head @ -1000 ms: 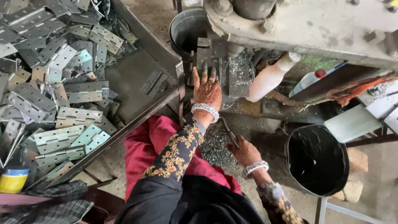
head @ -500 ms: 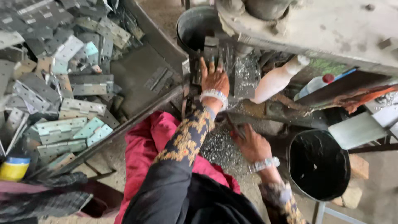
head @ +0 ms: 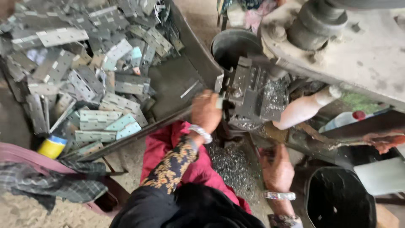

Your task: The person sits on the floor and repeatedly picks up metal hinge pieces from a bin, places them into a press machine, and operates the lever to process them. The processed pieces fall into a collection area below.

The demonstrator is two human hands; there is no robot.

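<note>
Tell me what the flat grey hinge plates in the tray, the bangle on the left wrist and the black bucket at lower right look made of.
Flat grey hinge plates: probably sheet steel with a dull plated finish; thin, punched holes.
Bangle on the left wrist: silvery, shiny, likely metal.
Black bucket: matt, soft-edged rim, perhaps rubber or plastic; unclear.
</note>
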